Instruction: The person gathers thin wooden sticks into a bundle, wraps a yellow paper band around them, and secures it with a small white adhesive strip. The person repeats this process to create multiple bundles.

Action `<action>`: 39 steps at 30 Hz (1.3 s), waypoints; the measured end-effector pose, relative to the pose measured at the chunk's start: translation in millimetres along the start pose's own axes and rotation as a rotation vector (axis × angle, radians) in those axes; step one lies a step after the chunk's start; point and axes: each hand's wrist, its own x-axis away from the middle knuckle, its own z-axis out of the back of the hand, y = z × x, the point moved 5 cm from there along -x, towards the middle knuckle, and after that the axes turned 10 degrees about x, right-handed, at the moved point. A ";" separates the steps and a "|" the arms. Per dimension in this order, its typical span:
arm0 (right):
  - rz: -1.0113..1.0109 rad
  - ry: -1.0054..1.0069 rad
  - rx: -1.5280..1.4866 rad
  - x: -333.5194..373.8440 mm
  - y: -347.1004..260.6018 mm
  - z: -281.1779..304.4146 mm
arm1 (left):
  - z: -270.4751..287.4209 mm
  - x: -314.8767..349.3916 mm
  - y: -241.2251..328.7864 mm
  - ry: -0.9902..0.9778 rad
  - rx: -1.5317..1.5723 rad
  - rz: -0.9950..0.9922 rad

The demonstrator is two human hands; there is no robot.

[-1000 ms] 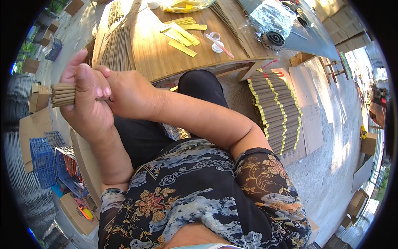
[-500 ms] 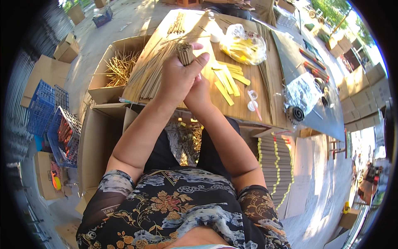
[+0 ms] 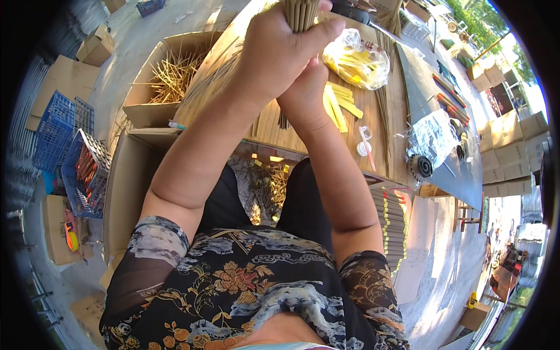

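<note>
A thick bundle of thin brown sticks (image 3: 301, 16), which look like incense sticks, stands up out of my two hands above the table's near part. My left hand (image 3: 271, 52) is wrapped round it, thumb pointing right. Just below and to the right, my right hand (image 3: 305, 87) is closed against the left one and round the bundle's lower part; most of its fingers are hidden. Dark stick ends (image 3: 284, 120) show beneath the hands. Yellow paper strips (image 3: 334, 108) lie on the table (image 3: 268, 123) right of my hands, near a clear bag of yellow strips (image 3: 357, 61).
A white round lid with a pink-handled tool (image 3: 365, 149) lies near the table's front edge. At left stands a cardboard box of loose sticks (image 3: 140, 114). Right of the table, a dark board (image 3: 423, 87) bears crumpled foil (image 3: 431, 137) and a black coil (image 3: 420, 167). Banded stick bundles (image 3: 394, 221) lie lower right.
Both hands have risen closer to the camera with the bundle, moving up and to the right in the picture. The view has shifted slightly.
</note>
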 end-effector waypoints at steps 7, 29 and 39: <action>-0.078 0.004 -0.120 11.8 40.3 -8.8 | -5.7 3.2 -31.1 0.008 -0.023 0.058; -0.160 -0.007 -0.281 28.5 -0.9 2.3 | -9.7 21.4 12.6 -0.028 -0.031 0.074; -0.126 -0.357 -0.153 30.1 -29.8 12.1 | -1.7 22.9 39.4 -0.013 0.243 0.166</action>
